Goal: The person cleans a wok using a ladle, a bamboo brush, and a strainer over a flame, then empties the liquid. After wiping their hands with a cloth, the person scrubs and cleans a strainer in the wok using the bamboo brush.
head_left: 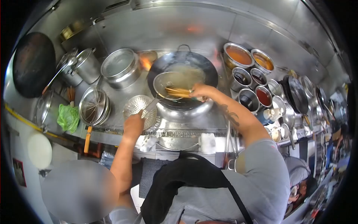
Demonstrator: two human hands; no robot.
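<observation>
My left hand (133, 126) is closed around the handle of a round mesh strainer (161, 83), which is held over the near left part of a dark wok (210, 74). My right hand (203, 92) grips a bundle of bamboo sticks, a wok brush (177, 92), with its bristles at the strainer. Steam or splashing water blurs the inside of the wok, so its contents are hard to make out. A perforated skimmer (140, 105) lies on the steel stove top just beyond my left hand.
Flame (146, 62) burns left of the wok, near a large metal pot (120, 67). Stacked strainers (94, 106) and a green plastic bag (68, 118) are farther left. Several sauce containers (238, 55) stand at right. A person's blurred head (80, 192) is at lower left.
</observation>
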